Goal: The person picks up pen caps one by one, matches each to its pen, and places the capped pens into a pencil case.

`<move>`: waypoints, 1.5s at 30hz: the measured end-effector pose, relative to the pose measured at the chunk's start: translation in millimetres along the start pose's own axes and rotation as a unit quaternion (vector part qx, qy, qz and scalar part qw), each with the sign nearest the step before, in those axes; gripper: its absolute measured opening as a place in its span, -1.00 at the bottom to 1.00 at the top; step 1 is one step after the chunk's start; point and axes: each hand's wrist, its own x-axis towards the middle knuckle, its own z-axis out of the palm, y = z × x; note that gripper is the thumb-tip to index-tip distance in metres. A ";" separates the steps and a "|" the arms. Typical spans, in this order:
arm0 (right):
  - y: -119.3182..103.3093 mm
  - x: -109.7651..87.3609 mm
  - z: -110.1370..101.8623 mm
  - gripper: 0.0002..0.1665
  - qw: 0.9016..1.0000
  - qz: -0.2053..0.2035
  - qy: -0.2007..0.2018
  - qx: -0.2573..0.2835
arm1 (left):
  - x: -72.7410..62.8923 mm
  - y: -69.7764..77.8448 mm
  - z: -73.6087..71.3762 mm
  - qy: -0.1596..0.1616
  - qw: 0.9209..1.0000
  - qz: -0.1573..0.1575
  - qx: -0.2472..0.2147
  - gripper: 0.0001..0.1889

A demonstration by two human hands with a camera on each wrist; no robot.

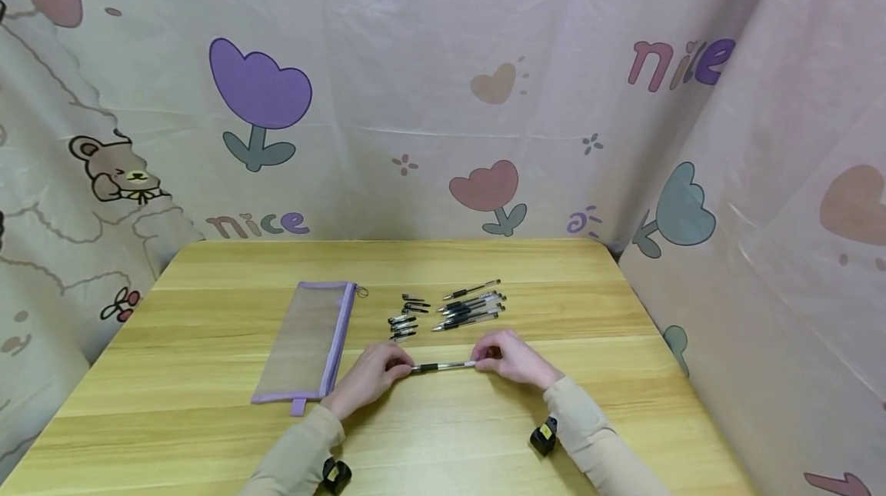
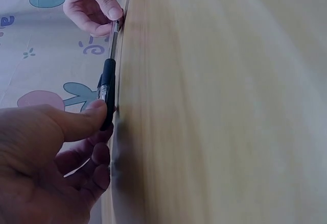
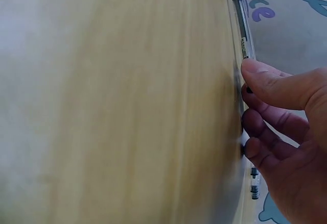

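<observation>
Between the two hands, just above or on the table, a clear gel pen (image 1: 450, 366) with a black grip lies level. My left hand (image 1: 371, 377) pinches its dark end between thumb and forefinger; there a black pen cap with a clip (image 2: 105, 92) shows in the left wrist view, partly covered by the thumb. The clear barrel's other end is pinched by my right hand (image 1: 511, 360), seen closely in the right wrist view (image 3: 286, 106). Beyond the hands lie several uncapped pens (image 1: 471, 307) and, left of them, several loose black pen caps (image 1: 404, 324).
A mesh zip pouch (image 1: 299, 346) with purple edging lies flat left of the caps. The wooden table (image 1: 208, 311) ends at a printed curtain (image 1: 388, 96) behind and at the sides. Small black devices (image 1: 544, 436) are strapped at both wrists.
</observation>
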 end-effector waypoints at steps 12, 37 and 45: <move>0.6 0.0 1.2 -0.92 0.999 -0.007 0.000 -0.032 | 1.8 -1.1 -1.0 0.012 1.000 -0.004 -0.024 -0.94; 4.1 -2.4 -3.8 -0.83 1.000 -0.007 -0.007 0.003 | 3.4 -1.5 -2.6 0.015 0.999 -0.008 -0.051 -0.88; 14.9 4.5 -11.6 -0.73 0.996 0.026 0.060 0.055 | 1.0 -9.4 -6.7 0.046 0.992 -0.059 -0.100 -0.76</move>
